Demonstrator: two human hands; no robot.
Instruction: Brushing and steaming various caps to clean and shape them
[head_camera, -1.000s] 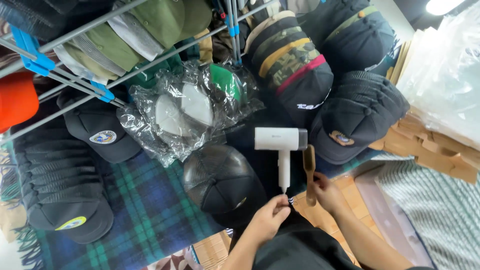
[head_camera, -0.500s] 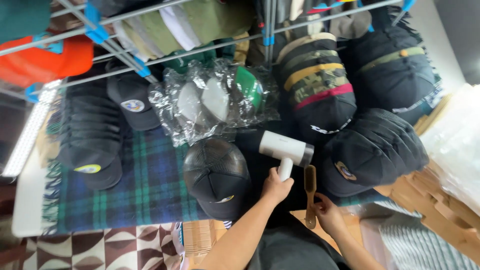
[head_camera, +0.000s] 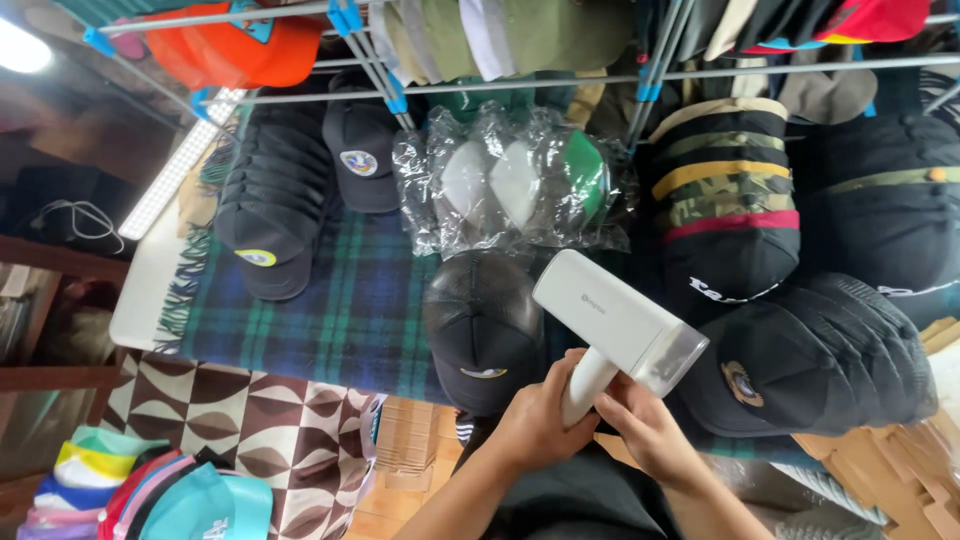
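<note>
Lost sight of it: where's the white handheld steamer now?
Head view, lower centre-right: the white handheld steamer is gripped by both hands, left hand and right hand, beside the black cap.

A cap shop or market stall: stacks of dark baseball caps (head_camera: 268, 205) cover a plaid cloth-covered table (head_camera: 330, 320), and more caps hang from grey metal rails (head_camera: 560, 80) across the top.

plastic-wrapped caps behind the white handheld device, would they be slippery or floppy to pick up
Likely slippery: the plastic-wrapped caps sit in glossy, crinkled clear film. Probably floppy too, since the wrap hangs loose around them. They look light, so a push would likely slide the bundle across the plaid blanket.
</note>
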